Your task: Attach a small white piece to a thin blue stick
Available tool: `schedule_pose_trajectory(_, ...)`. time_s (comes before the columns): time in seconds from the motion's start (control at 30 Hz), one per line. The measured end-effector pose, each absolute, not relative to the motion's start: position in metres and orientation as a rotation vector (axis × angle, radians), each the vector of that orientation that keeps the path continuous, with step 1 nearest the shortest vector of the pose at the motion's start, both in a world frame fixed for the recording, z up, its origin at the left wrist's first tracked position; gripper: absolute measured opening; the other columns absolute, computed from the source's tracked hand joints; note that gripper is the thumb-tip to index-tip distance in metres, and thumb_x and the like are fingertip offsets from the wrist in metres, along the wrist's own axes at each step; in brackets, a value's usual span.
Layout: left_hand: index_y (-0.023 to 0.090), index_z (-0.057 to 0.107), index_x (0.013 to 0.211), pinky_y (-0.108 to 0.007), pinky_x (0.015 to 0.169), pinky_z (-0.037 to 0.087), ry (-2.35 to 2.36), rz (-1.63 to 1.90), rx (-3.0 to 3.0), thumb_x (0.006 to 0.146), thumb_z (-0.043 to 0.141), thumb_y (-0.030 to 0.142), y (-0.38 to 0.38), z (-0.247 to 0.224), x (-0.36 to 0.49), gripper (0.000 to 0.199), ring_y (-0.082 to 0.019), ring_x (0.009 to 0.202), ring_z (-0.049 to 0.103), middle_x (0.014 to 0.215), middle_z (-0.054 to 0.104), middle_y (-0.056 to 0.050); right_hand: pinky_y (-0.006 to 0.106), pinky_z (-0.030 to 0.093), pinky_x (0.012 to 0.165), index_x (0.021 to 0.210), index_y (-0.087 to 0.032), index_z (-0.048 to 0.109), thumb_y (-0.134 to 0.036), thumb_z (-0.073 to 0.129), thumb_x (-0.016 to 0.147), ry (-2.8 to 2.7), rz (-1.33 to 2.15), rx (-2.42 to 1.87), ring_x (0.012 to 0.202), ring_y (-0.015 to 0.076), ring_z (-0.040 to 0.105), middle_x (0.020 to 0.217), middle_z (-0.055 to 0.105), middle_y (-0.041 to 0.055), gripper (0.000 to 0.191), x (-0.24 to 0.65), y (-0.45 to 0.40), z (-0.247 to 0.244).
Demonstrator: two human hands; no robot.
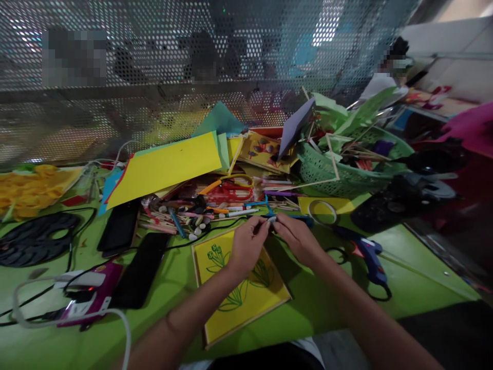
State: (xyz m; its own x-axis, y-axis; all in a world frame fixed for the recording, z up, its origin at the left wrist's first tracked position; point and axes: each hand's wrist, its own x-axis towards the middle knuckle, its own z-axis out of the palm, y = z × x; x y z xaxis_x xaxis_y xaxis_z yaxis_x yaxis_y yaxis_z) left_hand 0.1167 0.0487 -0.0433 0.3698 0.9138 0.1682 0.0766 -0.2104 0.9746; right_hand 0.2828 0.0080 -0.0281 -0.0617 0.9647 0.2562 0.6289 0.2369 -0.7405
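Observation:
My left hand (248,244) and my right hand (296,236) meet above the top right corner of a yellow framed card (215,313). Between their fingertips they pinch a small pale grey-white piece (271,220), perhaps a pebble; its kind is too small to make out. Green flower outlines are drawn on the card, and my left hand and forearm cover part of them. Close behind the fingers lie a blue stick-like tool (269,204) and several pebbles (198,226). To the right of my right hand rests a blue glue gun (365,254).
A roll of tape (322,212) lies near a green basket (319,167) full of paper and sticks. Yellow sheets (169,167), scissors (234,186) and pencils crowd the back. Phones (140,272) and a purple power strip (96,295) with cables are on the left. A person (385,87) sits far right.

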Motion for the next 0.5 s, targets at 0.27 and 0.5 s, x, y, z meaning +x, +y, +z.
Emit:
schedule_pose_trajectory(0.27,0.02,0.073,0.089,-0.025,0.071,0.044,0.94,1.046,1.703,0.096,0.059,0.034,0.0479,-0.0421,0.1162,0.021,-0.014,0.073,0.061,0.079,0.071,0.0,0.03,0.032,0.059,0.077,-0.027,0.04,-0.034,0.042,0.099,-1.751,0.471,-1.601,0.06,0.0188,0.044,0.067,0.051,-0.0006,0.024,0.2772,0.008,-0.032)
schedule_pose_trajectory(0.5,0.022,0.074,0.089,-0.027,0.075,0.044,0.943,1.068,1.744,0.093,0.061,0.029,0.0466,-0.0387,0.1207,0.015,-0.016,0.076,0.063,0.084,0.074,-0.002,0.03,0.027,0.059,0.07,-0.026,0.039,-0.028,0.046,0.092,-1.676,0.398,-1.622,0.058,0.0167,0.04,0.062,0.046,-0.0018,0.024,0.2745,0.0077,-0.0307)
